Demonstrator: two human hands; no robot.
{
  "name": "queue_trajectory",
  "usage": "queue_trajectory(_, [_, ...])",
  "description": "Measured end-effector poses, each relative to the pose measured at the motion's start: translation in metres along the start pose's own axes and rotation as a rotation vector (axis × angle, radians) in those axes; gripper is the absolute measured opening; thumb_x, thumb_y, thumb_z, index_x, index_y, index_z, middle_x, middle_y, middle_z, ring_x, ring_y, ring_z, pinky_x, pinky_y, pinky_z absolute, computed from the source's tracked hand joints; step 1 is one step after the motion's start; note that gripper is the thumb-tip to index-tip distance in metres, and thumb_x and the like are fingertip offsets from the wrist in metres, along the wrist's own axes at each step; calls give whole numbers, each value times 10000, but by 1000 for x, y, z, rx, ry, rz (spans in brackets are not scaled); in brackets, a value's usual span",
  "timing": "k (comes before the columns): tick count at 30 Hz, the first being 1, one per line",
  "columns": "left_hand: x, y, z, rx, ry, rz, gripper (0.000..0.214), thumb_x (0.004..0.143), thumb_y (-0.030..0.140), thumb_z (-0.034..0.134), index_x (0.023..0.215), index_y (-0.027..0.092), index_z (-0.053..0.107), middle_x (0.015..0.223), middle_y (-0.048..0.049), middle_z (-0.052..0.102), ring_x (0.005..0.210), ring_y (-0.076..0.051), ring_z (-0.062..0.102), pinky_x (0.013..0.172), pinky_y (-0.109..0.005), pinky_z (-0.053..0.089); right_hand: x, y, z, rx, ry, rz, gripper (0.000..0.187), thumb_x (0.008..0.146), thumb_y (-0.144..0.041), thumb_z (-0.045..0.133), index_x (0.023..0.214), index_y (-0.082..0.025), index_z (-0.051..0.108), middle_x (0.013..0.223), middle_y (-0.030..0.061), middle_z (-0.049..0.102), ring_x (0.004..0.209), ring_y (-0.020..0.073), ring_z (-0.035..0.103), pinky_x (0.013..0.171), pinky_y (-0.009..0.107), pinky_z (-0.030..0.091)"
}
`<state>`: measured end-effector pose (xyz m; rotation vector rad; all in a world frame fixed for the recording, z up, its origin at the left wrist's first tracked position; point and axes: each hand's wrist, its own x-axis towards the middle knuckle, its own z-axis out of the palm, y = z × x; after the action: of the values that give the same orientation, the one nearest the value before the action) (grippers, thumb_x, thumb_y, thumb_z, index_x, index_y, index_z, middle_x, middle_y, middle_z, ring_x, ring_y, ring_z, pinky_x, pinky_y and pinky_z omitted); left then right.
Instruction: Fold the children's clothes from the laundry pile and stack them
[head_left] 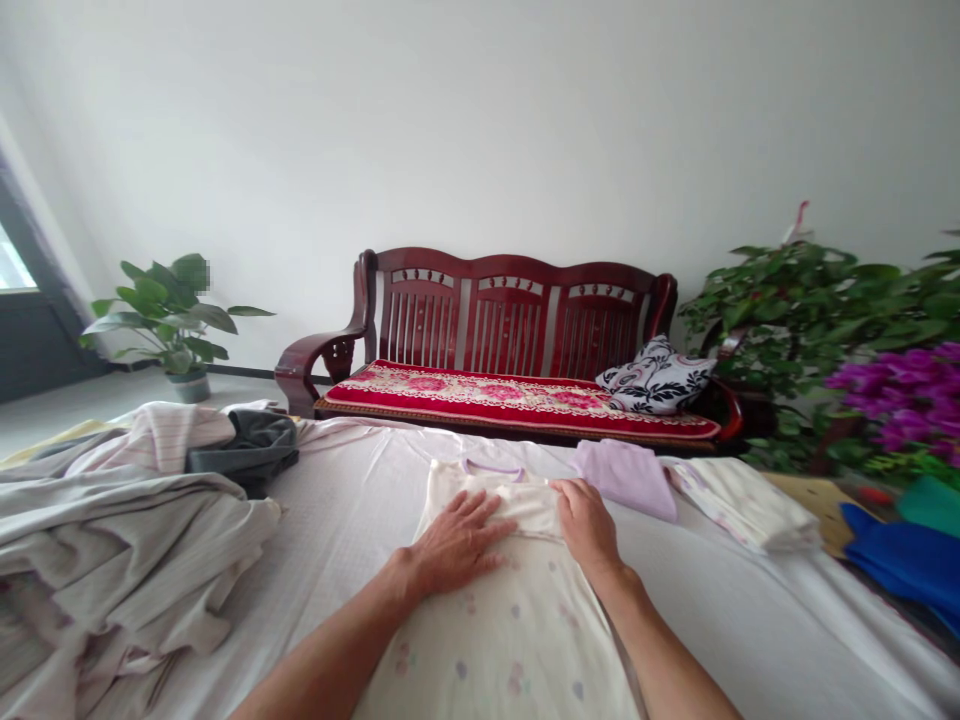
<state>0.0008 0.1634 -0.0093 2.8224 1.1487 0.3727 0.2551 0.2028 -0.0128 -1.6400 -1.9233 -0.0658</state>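
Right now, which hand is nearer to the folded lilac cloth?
The right hand, just left of the folded lilac cloth; the left hand is farther left, on the cream garment.

Single head-worn view, facing forward and down (wide), white cloth (720,610) near, sofa (508,330) beyond.

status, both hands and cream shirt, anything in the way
Left hand spread flat on cream shirt. Right hand curled at its upper edge. Folded lilac garment nearby, not in the way.

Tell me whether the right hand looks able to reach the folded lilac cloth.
Probably yes: the folded lilac cloth lies close to the right hand, with nothing visible blocking the way.
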Motion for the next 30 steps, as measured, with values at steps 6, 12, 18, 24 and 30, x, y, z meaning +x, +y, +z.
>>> queue_trajectory(6, [1,0,6,4,31,6,541,991,576,421,1477,343,468,1668,-86,223,1512,-370,229,1205,-616,171,6,5,6,-165,-102,84,212,962,-327,526,973,-221,709,1017,68,707,978,221,610,839,309,430])
queue_trajectory(12, [0,0,7,-20,32,102,573,1011,526,407,1521,264,407,1640,-86,308,1538,-321,169,1238,-522,181,10,4,8,-173,-138,170,177,951,-305,525,935,-229,684,980,49,715,926,210,633,727,297,402])
queue_trajectory(18, [1,2,5,-31,5,66,581,996,554,416,1525,318,389,1619,-88,353,1483,-364,308,1189,-648,195,9,8,9,-110,27,67,179,905,-218,550,1006,-206,698,1007,75,716,964,241,620,825,335,441])
queue_trajectory(24, [5,5,4,-19,-36,-6,594,949,590,485,1508,406,404,1629,-98,323,1468,-433,293,1106,-778,165,-3,-12,5,155,30,-357,260,820,-69,515,903,-224,707,950,47,709,971,210,606,911,314,449])
queue_trajectory(30, [6,4,4,-65,-60,-67,684,894,576,600,1522,467,351,1658,-86,253,1499,-447,213,1114,-775,109,-8,-20,4,151,-160,-434,300,738,-17,489,750,-234,697,811,21,686,871,191,598,795,294,425])
